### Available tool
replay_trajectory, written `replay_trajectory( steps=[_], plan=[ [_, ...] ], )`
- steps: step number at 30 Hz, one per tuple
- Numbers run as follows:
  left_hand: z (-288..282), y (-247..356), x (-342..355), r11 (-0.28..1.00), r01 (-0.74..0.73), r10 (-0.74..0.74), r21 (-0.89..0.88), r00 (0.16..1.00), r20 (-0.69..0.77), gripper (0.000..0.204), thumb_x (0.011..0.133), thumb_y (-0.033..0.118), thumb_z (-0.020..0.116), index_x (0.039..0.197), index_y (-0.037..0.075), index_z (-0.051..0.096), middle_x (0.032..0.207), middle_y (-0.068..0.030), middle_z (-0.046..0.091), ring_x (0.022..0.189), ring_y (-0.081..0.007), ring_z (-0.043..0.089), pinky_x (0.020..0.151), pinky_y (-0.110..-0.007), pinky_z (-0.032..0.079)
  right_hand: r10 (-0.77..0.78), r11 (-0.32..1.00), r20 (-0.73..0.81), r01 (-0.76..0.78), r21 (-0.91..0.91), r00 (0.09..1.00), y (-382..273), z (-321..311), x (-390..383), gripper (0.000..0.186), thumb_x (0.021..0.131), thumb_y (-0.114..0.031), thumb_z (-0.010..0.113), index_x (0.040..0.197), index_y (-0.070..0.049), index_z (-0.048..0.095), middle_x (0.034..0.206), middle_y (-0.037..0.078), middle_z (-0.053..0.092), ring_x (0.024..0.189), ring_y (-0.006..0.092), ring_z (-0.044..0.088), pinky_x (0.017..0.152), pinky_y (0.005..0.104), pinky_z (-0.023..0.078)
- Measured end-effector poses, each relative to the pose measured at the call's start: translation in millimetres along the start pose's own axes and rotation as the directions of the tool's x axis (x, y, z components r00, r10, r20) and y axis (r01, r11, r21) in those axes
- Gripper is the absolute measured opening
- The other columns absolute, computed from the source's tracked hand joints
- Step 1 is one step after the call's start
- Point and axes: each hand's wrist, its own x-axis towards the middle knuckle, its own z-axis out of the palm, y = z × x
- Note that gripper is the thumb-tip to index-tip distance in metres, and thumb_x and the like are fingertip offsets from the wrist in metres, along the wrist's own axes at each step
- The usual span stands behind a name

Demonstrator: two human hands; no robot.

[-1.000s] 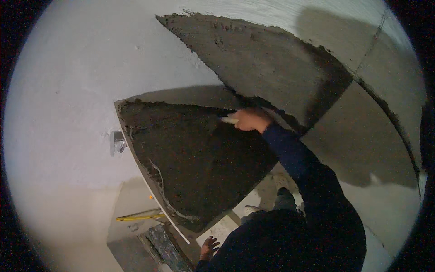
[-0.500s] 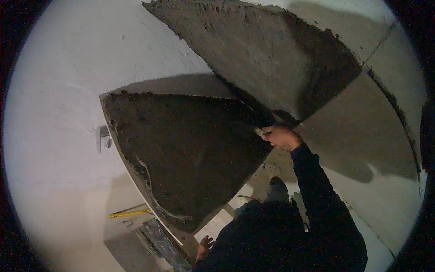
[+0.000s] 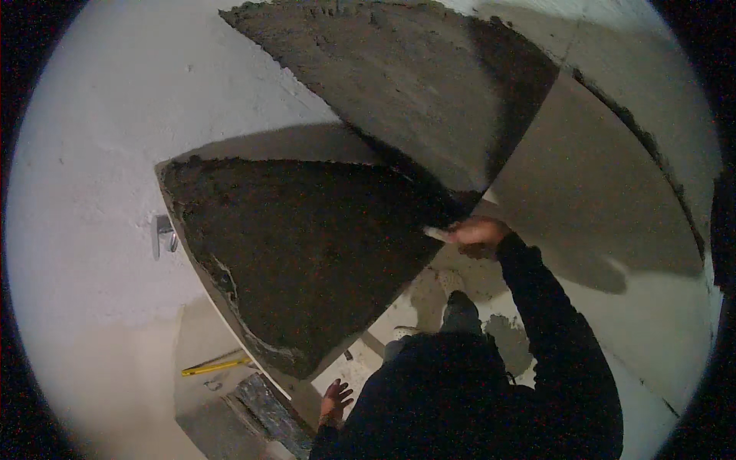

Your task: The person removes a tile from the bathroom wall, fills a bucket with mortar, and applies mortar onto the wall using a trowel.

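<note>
Left of our right hand [image 3: 478,234] spreads the dark mortar-coated panel [image 3: 299,245]; that hand's fingers curl around a pale handle [image 3: 437,233] poking out toward it. Well apart, lower left, our left hand [image 3: 335,402] has its fingers splayed.

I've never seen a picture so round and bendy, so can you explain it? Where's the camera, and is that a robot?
No, it's a person with two bare hands. The camera sits on their head, looking down; its wide lens bends straight edges. The right hand grips a small pale thing, too unclear to name, near the right edge of a big slab. A dark, rough-edged coating covers most of the slab. The left hand is open, lower down, and seems empty. Another dark patch shows higher up, and a yellow stick-shaped thing at lower left.
</note>
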Motion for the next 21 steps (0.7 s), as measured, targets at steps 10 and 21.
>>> replay_trajectory(
  steps=[10,21],
  plan=[
    [-15.5,-0.9,4.0,0.997,-0.018,0.013,0.071,0.998,0.065,0.073,0.088,0.046,0.054,0.141,0.005,0.026,0.134,-0.0162,0.044,0.111,-0.0298,0.052,0.082,-0.042,0.046,-0.229,0.964,-0.044,0.233,0.126,0.972,-30.3,17.3,-47.0,0.041,0.09,-0.035,0.055,0.119,-0.006,0.057,0.074,0.006,0.06,0.068,0.0153,0.056,0.06,0.0335,0.045],
    [15.8,39.3,7.1,0.986,0.0,-0.014,0.168,0.996,0.083,0.061,0.089,0.041,0.053,0.137,0.009,0.034,0.131,-0.0142,0.048,0.108,-0.0281,0.055,0.078,-0.04,0.049,-0.104,0.844,-0.284,-0.067,-0.532,0.953,47.4,26.7,-29.2,0.033,0.088,-0.035,0.051,0.103,-0.008,0.062,0.079,0.015,0.062,0.071,0.0302,0.06,0.063,0.0409,0.047]
  ],
)
